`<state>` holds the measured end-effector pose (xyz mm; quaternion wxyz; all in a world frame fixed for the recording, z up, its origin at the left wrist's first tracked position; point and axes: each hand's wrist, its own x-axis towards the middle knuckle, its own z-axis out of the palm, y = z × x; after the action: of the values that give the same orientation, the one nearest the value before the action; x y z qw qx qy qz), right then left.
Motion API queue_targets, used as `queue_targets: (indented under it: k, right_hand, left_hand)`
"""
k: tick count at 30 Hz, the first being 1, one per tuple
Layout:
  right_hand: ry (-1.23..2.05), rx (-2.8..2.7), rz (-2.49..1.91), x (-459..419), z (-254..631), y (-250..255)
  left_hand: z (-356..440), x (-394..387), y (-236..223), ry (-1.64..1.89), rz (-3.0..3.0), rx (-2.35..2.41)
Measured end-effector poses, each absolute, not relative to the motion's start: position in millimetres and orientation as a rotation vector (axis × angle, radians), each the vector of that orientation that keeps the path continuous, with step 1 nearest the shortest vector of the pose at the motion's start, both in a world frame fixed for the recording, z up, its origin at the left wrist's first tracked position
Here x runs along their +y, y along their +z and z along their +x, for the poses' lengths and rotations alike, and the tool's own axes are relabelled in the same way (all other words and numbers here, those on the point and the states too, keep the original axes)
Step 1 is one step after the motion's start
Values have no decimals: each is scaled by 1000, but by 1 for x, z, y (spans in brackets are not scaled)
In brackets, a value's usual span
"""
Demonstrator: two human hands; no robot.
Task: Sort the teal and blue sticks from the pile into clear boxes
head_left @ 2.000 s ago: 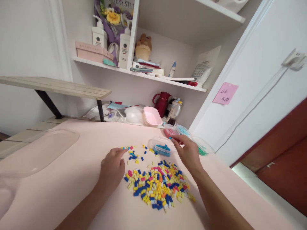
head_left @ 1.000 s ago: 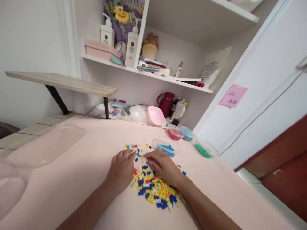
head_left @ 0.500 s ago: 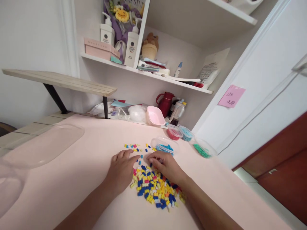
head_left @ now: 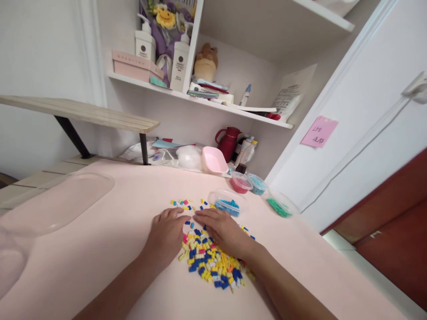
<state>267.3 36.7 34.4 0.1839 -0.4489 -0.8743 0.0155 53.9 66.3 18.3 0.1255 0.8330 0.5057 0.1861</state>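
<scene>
My left hand (head_left: 168, 232) rests on the pink tabletop at the left edge of a pile of small toy building bricks (head_left: 213, 260). Its fingers are stretched out and no brick shows in it. Over the top of the pile lies my right hand (head_left: 224, 229), fingers extended toward the left fingertips, with a narrow gap between the two hands. What lies under the right fingers is hidden. The pile mixes yellow, dark blue, white and pink bricks. A few loose blue bricks (head_left: 192, 225) sit between the hands, and more scattered bricks (head_left: 180, 202) lie just beyond them.
A clear tub of blue bricks (head_left: 227, 206) stands behind my right hand. Farther right are tubs of red (head_left: 240, 183), light blue (head_left: 257, 184) and green bricks (head_left: 279, 207). A clear lid-like tray (head_left: 76, 200) lies left. A pink bowl (head_left: 215, 161) stands at the back.
My right hand has shifted slightly left, its fingers straightening from a curled shape, and now covers where a loose blue brick lay. My left hand stays about the same.
</scene>
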Motion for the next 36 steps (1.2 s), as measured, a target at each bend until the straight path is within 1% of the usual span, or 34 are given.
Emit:
queue_targets:
  k: [14,29,32,36]
  right_hand:
    - [53,-2417,-1264,39,271,31]
    - [32,-2528,-1247,32,259,47]
    - [-57,-2417,-1243,31,264,54]
    - [-234,-2135,-1243,33,289,71]
  left_hand:
    - [53,71,22,726,2303,1477]
    - [52,74,20,736,2278,1466]
    - [52,75,21,755,2273,1446]
    - [51,75,21,766,2268,1445]
